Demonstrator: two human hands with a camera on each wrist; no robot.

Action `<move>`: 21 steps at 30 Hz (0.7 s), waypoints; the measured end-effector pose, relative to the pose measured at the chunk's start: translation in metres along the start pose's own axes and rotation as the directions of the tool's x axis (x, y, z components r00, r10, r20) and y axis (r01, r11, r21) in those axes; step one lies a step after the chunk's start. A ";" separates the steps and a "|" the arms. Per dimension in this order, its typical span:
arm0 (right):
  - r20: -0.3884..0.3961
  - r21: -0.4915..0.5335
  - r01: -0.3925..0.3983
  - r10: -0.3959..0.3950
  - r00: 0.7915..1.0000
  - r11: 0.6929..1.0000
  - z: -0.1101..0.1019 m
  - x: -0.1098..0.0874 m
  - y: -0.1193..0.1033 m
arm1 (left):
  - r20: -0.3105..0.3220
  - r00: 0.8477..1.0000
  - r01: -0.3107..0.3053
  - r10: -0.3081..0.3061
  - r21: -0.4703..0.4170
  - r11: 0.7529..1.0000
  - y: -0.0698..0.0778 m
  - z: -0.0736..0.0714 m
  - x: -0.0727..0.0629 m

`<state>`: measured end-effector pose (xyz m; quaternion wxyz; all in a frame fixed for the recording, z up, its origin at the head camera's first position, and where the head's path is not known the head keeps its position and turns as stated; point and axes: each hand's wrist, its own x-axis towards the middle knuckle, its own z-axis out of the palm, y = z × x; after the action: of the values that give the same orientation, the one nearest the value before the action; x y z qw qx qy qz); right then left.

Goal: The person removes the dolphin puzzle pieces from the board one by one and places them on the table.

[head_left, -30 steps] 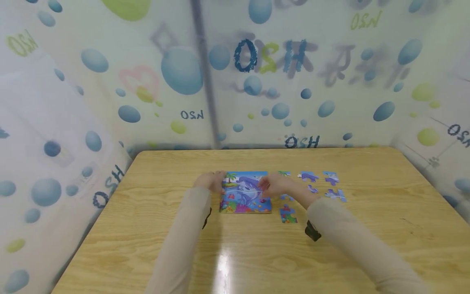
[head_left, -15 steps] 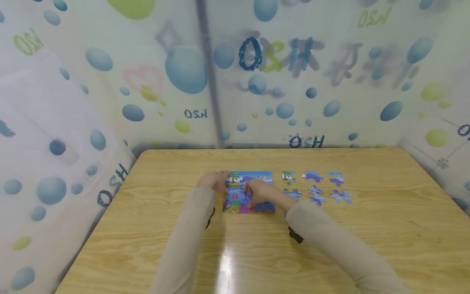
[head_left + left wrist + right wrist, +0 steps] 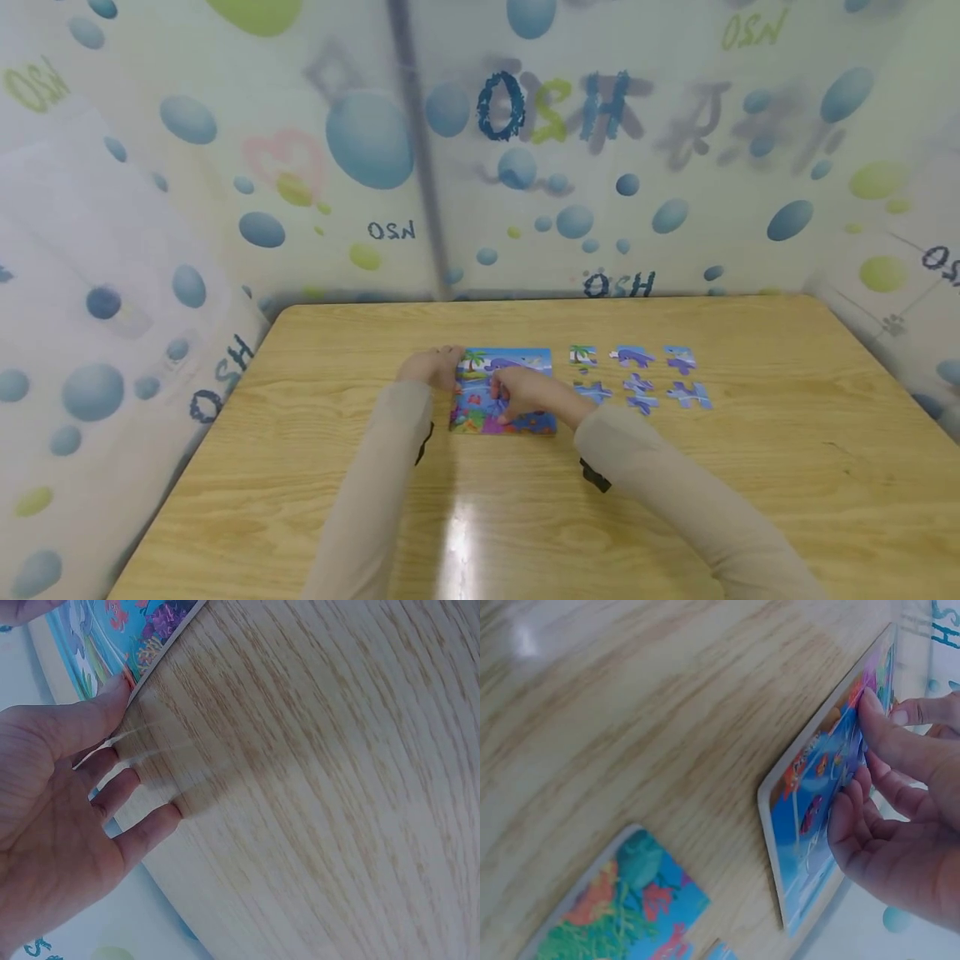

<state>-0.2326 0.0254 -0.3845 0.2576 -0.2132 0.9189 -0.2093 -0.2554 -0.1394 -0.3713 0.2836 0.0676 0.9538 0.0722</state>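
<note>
A dolphin picture puzzle board (image 3: 538, 360) lies on the table under both hands. My left hand (image 3: 429, 367) holds its left edge; in the left wrist view the thumb (image 3: 97, 709) rests on the picture's corner and the other fingers lie below the edge. My right hand (image 3: 528, 392) reaches over the middle of the board. In the right wrist view its thumb (image 3: 885, 731) and bent fingers (image 3: 847, 814) touch the picture a short gap apart; I cannot tell whether they pinch a piece. The hand hides the dolphin's middle.
Right of the board lie several loose jigsaw pieces in rows, among them a palm tree piece (image 3: 582, 356), a dolphin piece (image 3: 632, 356) and a blue piece (image 3: 688, 395). A coral piece (image 3: 630, 900) shows nearby in the right wrist view. The wooden table (image 3: 337, 342) meets a patterned curtain (image 3: 487, 217).
My right hand has moved left, from the board's right side to its middle, then stayed nearly still with fingertips on the picture. The left hand has kept its place at the left edge.
</note>
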 end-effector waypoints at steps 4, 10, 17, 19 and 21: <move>-0.029 -0.038 0.008 -0.009 1.000 0.999 0.002 -0.003 -0.005 | 0.008 1.000 0.012 -0.012 -0.003 1.000 -0.001 0.000 0.000; -0.085 -0.070 0.016 -0.022 0.996 0.997 0.005 -0.007 -0.011 | -0.010 1.000 0.005 -0.005 0.004 1.000 -0.001 0.000 -0.002; -0.136 0.024 0.185 -0.180 0.974 0.982 0.000 -0.012 -0.001 | 0.013 1.000 -0.003 0.003 0.010 1.000 -0.002 -0.001 -0.001; -0.127 0.040 0.221 -0.214 0.968 0.974 -0.003 -0.012 0.002 | 0.011 1.000 -0.002 0.002 0.008 1.000 -0.002 -0.001 -0.001; -0.095 0.078 0.237 -0.229 0.969 0.968 -0.008 -0.012 0.005 | 0.011 1.000 0.000 0.000 0.014 1.000 -0.002 -0.002 -0.001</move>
<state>-0.2288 0.0373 -0.3762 0.2007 -0.2989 0.8875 -0.2876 -0.2554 -0.1413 -0.3695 0.2882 0.0699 0.9528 0.0653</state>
